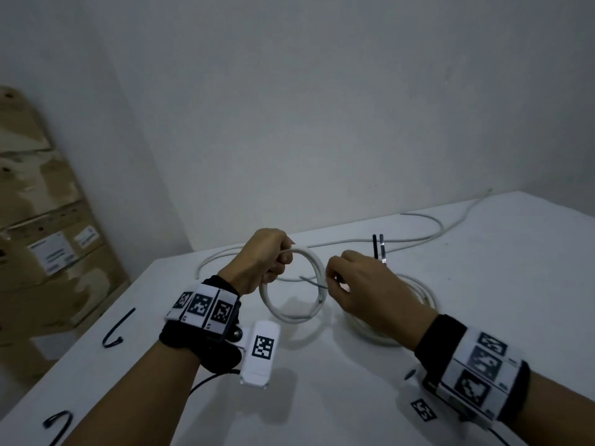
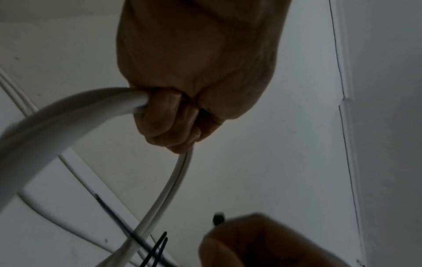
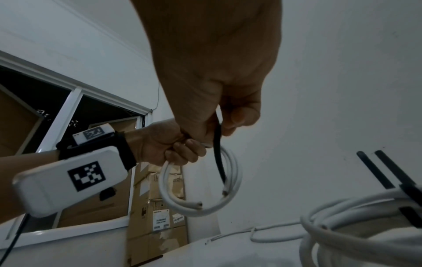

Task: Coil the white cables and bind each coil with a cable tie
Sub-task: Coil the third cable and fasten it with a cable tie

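My left hand (image 1: pixel 280 259) grips the top of a small white cable coil (image 1: pixel 291 315) and holds it upright above the table. My right hand (image 1: pixel 335 281) pinches a black cable tie (image 1: pixel 314 282) whose tail pokes through the coil's right side. The right wrist view shows this tie (image 3: pixel 218 155) hanging from my fingers (image 3: pixel 242 117) against the coil (image 3: pixel 233 182), with both cut cable ends showing. In the left wrist view my left hand (image 2: pixel 173 115) is wrapped round the coil (image 2: pixel 68 115).
A second white coil (image 1: pixel 421 292) lies under my right wrist, with two black tie tails (image 1: pixel 378 249) sticking up. Loose white cables (image 1: pixel 421 235) trail across the back of the table (image 1: pixel 322 397). Two black ties (image 1: pixel 119 326) (image 1: pixel 58 423) lie front left. Cardboard boxes (image 1: pixel 42 239) stand left.
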Demonstrator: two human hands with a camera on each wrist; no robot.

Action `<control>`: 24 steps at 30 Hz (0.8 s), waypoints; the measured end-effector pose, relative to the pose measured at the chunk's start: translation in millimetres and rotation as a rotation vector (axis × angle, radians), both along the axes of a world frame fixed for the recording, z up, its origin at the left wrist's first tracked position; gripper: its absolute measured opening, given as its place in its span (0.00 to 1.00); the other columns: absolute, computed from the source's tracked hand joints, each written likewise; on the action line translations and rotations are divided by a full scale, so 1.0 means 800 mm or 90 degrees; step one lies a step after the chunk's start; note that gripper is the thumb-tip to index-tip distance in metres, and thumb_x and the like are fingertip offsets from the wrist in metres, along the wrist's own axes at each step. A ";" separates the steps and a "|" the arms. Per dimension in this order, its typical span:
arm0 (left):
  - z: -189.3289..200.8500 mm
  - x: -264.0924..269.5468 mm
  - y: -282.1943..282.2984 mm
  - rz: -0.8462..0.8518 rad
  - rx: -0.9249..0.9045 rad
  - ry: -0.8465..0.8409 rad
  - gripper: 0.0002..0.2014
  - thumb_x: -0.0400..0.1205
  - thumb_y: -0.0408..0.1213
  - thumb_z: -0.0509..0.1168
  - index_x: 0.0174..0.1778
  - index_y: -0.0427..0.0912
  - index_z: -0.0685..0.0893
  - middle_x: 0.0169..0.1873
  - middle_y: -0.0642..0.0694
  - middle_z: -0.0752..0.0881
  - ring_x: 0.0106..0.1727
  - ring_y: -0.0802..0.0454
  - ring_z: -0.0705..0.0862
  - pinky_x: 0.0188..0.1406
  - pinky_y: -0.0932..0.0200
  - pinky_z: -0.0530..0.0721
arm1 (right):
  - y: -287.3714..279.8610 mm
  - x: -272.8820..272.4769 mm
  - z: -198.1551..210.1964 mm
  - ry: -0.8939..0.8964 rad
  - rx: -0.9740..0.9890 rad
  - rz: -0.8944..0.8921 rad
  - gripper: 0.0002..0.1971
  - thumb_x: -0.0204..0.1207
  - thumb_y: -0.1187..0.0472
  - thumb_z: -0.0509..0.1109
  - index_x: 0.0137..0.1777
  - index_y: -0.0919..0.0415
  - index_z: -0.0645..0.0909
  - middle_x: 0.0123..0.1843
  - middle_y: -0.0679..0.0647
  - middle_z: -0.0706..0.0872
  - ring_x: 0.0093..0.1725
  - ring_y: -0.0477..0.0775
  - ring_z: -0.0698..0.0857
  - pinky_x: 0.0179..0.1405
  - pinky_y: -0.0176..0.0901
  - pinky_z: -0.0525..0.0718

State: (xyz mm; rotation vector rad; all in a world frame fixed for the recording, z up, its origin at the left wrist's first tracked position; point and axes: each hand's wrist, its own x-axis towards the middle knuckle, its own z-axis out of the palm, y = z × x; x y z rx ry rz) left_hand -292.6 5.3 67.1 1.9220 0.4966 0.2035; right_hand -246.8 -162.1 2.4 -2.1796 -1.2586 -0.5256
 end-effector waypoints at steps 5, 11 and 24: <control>0.002 0.006 -0.027 -0.049 0.027 -0.003 0.11 0.78 0.29 0.50 0.30 0.43 0.65 0.21 0.47 0.69 0.19 0.55 0.60 0.19 0.63 0.55 | 0.009 -0.003 0.001 0.101 0.269 0.041 0.14 0.78 0.63 0.68 0.63 0.59 0.75 0.32 0.47 0.76 0.30 0.46 0.75 0.32 0.35 0.75; 0.013 0.001 -0.036 -0.066 0.053 0.009 0.12 0.77 0.30 0.50 0.28 0.45 0.62 0.19 0.49 0.68 0.19 0.55 0.58 0.19 0.64 0.53 | 0.017 0.012 0.010 0.402 0.337 -0.019 0.06 0.72 0.61 0.76 0.47 0.58 0.84 0.31 0.47 0.84 0.29 0.38 0.79 0.31 0.25 0.73; 0.021 -0.012 -0.038 -0.114 0.059 0.039 0.13 0.77 0.30 0.52 0.25 0.41 0.67 0.20 0.45 0.69 0.19 0.54 0.60 0.22 0.61 0.52 | 0.009 0.024 0.013 0.525 0.288 0.250 0.16 0.67 0.57 0.78 0.28 0.64 0.76 0.31 0.62 0.76 0.36 0.53 0.72 0.41 0.50 0.71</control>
